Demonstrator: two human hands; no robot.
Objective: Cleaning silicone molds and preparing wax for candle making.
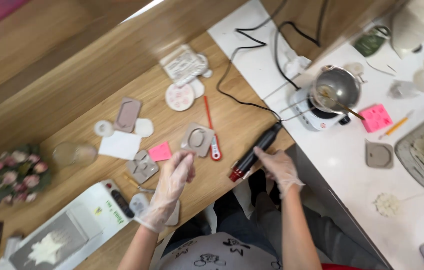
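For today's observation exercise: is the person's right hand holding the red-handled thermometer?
No, the right hand grips a black corded rotary tool; the thermometer lies untouched on the wooden table.

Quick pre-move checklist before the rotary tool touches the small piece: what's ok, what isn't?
1. Right hand grips the black rotary tool: ok.
2. Left hand pinches a small piece: cannot tell, blurred.
3. Tool cord runs slack across the wooden table: ok.
4. Both hands gloved: ok.
5. Red-handled tool lies close to the work spot: not ok.
6. Tool running: cannot tell.
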